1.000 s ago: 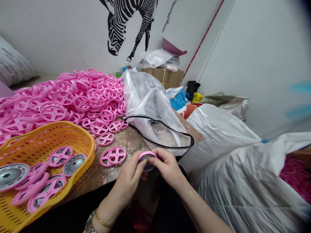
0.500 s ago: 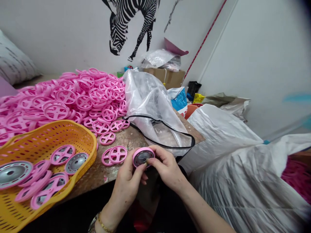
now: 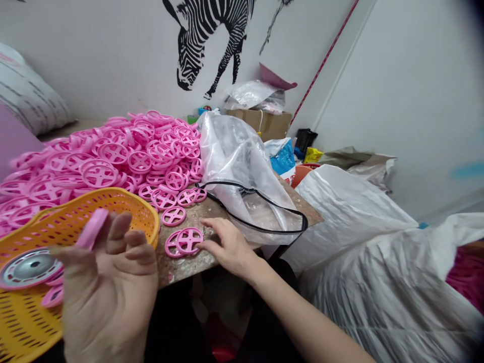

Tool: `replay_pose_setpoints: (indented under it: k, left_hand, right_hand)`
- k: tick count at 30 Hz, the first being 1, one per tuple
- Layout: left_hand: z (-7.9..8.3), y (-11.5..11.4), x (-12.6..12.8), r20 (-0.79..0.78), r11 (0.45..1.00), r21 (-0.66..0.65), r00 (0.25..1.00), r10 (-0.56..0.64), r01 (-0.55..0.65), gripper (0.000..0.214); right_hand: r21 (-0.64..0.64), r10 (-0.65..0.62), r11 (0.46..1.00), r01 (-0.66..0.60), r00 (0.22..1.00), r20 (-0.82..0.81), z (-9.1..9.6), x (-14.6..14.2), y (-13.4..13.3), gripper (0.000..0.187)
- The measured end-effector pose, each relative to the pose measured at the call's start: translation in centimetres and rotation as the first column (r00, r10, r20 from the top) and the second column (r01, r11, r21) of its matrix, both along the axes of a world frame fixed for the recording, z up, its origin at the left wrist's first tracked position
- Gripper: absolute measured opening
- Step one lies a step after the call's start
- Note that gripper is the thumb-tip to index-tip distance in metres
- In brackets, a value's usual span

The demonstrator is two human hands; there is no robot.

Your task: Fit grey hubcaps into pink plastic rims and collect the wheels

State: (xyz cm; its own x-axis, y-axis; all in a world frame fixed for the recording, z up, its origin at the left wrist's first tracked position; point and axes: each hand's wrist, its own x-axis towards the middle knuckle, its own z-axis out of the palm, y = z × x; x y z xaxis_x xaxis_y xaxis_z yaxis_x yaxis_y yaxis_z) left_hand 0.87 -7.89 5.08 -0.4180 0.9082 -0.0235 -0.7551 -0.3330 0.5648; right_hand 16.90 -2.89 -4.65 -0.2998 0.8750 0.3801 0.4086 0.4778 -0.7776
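Note:
My left hand point(image 3: 109, 287) is raised over the near side of the yellow basket point(image 3: 130, 197), palm toward me. A pink wheel point(image 3: 93, 229), seen edge-on, is between its thumb and curled fingers; part of the grip is hidden. My right hand point(image 3: 229, 247) reaches over the table edge, thumb and fingers apart. Its thumb tip is at the rim of a pink spoked ring point(image 3: 189, 241), which overlaps another ring point(image 3: 172, 245) on the table. Inside the basket lies a wheel with a grey hubcap point(image 3: 32, 267), and more pink wheels are partly covered by my left hand.
A large heap of pink spoked rings point(image 3: 113, 154) covers the table's back left. Right of it lies a clear plastic bag point(image 3: 236, 151) with black edging. A cardboard box point(image 3: 272, 126) stands behind. Large white sacks point(image 3: 351, 201) crowd the right side.
Both hands held a grey-centred pink wheel together; now they are apart. My left hand has swung left over the basket with the wheel, and my right has moved to the loose rings.

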Motion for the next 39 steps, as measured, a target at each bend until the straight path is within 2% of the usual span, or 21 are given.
replay_pose_setpoints:
  k: [2,4,6,8,10,14,17,19,21,23,26,31,34,36,39]
  left_hand:
    - [0.0,-0.1,-0.5,0.032,0.999,0.006,0.999,-0.034,0.033,0.044]
    - [-0.7,-0.2,-0.3,0.004,0.997,-0.022,0.997,-0.075,0.075,0.040]
    - [-1.6,-0.3,0.2,-0.070,0.987,-0.086,0.988,-0.139,0.133,0.032]
    - [-2.6,-0.2,0.7,-0.165,0.972,-0.153,0.965,-0.205,0.180,0.032]
    - [-3.5,-0.1,1.1,-0.263,0.963,-0.201,0.937,-0.228,0.178,0.038]
    - [-5.3,0.5,1.4,-0.412,0.958,-0.268,0.887,-0.207,0.099,0.041]
    - [-6.4,0.8,1.5,-0.470,0.941,-0.331,0.852,-0.231,0.072,0.044]
    - [-6.8,1.0,1.6,-0.460,0.919,-0.373,0.836,-0.301,0.126,0.048]
    - [-7.0,1.2,1.8,-0.409,0.876,-0.411,0.808,-0.425,0.253,0.051]
    - [-7.2,1.5,2.2,-0.335,0.802,-0.447,0.757,-0.561,0.397,0.051]
    - [-7.4,2.1,2.8,-0.268,0.721,-0.459,0.693,-0.669,0.519,0.046]
    - [-8.0,2.7,3.6,-0.265,0.695,-0.456,0.661,-0.702,0.556,0.041]
    - [-8.1,3.0,3.8,-0.301,0.704,-0.453,0.649,-0.698,0.547,0.035]
    - [-8.2,3.2,3.9,-0.327,0.717,-0.472,0.654,-0.683,0.513,0.032]
    - [-8.4,3.4,3.9,-0.357,0.747,-0.514,0.686,-0.634,0.422,0.033]
  right_hand:
    - [0.081,-0.007,0.997,-0.008,0.981,0.196,-0.2,-0.9,-0.1,0.051]
    - [0.134,-0.032,0.991,-0.014,0.942,0.333,-0.3,-1.7,-0.3,0.050]
    - [0.181,-0.048,0.983,-0.030,0.911,0.410,-0.5,-2.3,-0.5,0.042]
    - [0.224,-0.067,0.974,-0.037,0.896,0.439,-0.8,-2.5,-0.4,0.025]
    - [0.264,-0.091,0.964,-0.033,0.893,0.441,-1.1,-2.4,-0.2,0.012]
    - [0.310,-0.115,0.951,0.010,0.940,0.322,-1.0,-1.1,0.1,0.007]
    - [0.332,-0.112,0.941,0.066,0.986,0.122,0.2,0.3,-0.2,0.009]
    - [0.362,-0.100,0.930,0.067,0.992,0.072,1.3,1.3,-0.7,0.013]
    - [0.423,-0.096,0.905,0.030,0.986,0.135,2.3,2.2,-1.3,0.015]
    - [0.496,-0.102,0.867,-0.036,0.963,0.249,3.0,3.1,-1.9,0.017]
    - [0.544,-0.099,0.828,-0.137,0.919,0.382,3.2,4.1,-2.3,0.020]
    - [0.530,-0.109,0.828,-0.185,0.873,0.476,2.7,5.2,-2.2,0.022]
    - [0.521,-0.062,0.829,-0.204,0.892,0.448,3.0,5.8,-2.0,0.019]
    - [0.497,-0.058,0.857,-0.138,0.931,0.360,3.3,6.4,-1.3,0.020]
    - [0.364,-0.203,0.925,0.106,0.950,0.239,3.1,7.8,1.1,0.022]
